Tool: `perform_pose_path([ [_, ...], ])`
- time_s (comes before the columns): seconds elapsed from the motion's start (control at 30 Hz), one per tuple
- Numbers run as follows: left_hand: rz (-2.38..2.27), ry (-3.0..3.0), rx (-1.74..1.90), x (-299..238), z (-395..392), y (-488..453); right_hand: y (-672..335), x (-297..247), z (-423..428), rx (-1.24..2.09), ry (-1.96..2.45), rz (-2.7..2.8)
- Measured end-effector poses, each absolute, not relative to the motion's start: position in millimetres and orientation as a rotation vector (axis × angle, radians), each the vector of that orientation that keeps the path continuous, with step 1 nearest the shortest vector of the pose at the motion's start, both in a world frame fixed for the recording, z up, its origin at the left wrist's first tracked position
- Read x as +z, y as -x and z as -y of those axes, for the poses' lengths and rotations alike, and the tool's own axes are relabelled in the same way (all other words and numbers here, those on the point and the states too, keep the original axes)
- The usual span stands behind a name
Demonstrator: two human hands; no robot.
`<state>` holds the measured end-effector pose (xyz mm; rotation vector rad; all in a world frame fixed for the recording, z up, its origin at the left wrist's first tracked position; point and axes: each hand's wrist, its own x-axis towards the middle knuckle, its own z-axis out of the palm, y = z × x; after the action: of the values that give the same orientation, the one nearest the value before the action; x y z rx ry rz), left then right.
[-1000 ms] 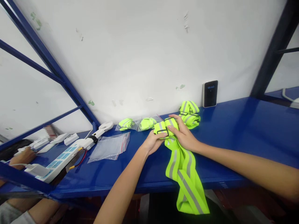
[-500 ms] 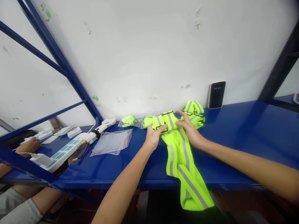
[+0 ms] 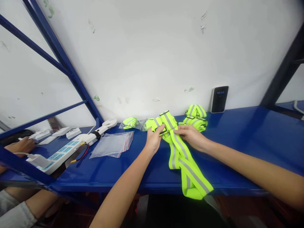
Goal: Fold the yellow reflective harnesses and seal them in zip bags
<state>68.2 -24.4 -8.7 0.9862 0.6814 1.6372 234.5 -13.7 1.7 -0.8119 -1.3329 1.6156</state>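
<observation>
A neon-yellow reflective vest (image 3: 182, 158) with grey stripes lies stretched over the blue shelf (image 3: 237, 139), its lower end hanging past the front edge. My left hand (image 3: 154, 139) pinches the vest's upper left part. My right hand (image 3: 191, 136) grips the strap just right of it. A folded vest (image 3: 196, 115) lies behind my right hand. Two bagged vests (image 3: 130, 123) rest near the wall to the left.
Empty clear zip bags (image 3: 111, 147) lie left of my hands. A white power strip (image 3: 64, 153) and a small white fan (image 3: 105, 126) sit further left. A dark phone (image 3: 219, 98) leans on the wall. Another person's hand (image 3: 20, 145) rests at far left.
The vest has been unrolled and pulled further onto the shelf, so less hangs over the edge. Both hands moved slightly apart along its top end.
</observation>
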Motion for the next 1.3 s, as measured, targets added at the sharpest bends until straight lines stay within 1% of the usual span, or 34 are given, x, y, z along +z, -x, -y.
perform_pose_path([
  [0.1,-0.637,-0.989,1.601,-10.0,24.3,-69.6,-234.6,-4.2,11.6,1.504,0.843,1.445],
  [0.2,-0.658,-0.999,1.587,-10.1,23.6,-69.2,-234.0,-5.8,11.8,1.315,0.895,1.560],
  [0.27,-0.697,-1.017,1.589,-10.3,23.0,-68.5,-233.3,-5.3,12.8,1.195,0.912,1.578],
  [0.33,-0.729,-1.062,1.584,-11.6,22.5,-67.5,-232.6,-4.9,14.1,1.152,0.914,1.534],
  [0.4,-0.734,-1.122,1.559,-14.4,22.2,-66.3,-232.4,-5.0,15.2,1.227,0.908,1.460],
  [0.47,-0.733,-1.170,1.515,-18.3,21.7,-65.1,-232.9,-5.4,15.7,1.382,0.893,1.420],
  [0.6,-0.817,-1.237,1.466,-23.1,19.4,-61.4,-237.4,-3.4,14.4,1.629,0.842,1.455],
  [0.73,-0.889,-1.410,1.468,-19.6,17.2,-54.7,-244.7,3.7,12.4,1.963,0.658,1.353],
  [0.8,-0.862,-1.527,1.446,-16.0,17.3,-51.4,-246.7,6.5,11.6,2.059,0.584,1.298],
  [0.87,-0.836,-1.653,1.424,-12.1,19.2,-48.8,-246.5,7.5,10.8,2.067,0.579,1.284],
  [0.93,-0.838,-1.748,1.402,-7.9,22.7,-46.5,-244.6,7.1,10.1,1.990,0.619,1.299],
  [1.0,-0.845,-1.802,1.365,-4.1,27.2,-44.3,-242.7,6.2,9.8,1.886,0.652,1.313],
  [1.1,-0.815,-1.801,1.297,-1.4,30.9,-41.7,-241.6,5.2,10.4,1.847,0.673,1.324],
  [1.2,-0.802,-1.572,1.387,-4.9,27.5,-43.2,-240.7,4.2,11.8,1.786,0.714,1.318],
  [1.3,-0.833,-1.240,1.444,-11.7,22.0,-48.6,-239.2,3.7,12.8,1.648,0.716,1.330],
])
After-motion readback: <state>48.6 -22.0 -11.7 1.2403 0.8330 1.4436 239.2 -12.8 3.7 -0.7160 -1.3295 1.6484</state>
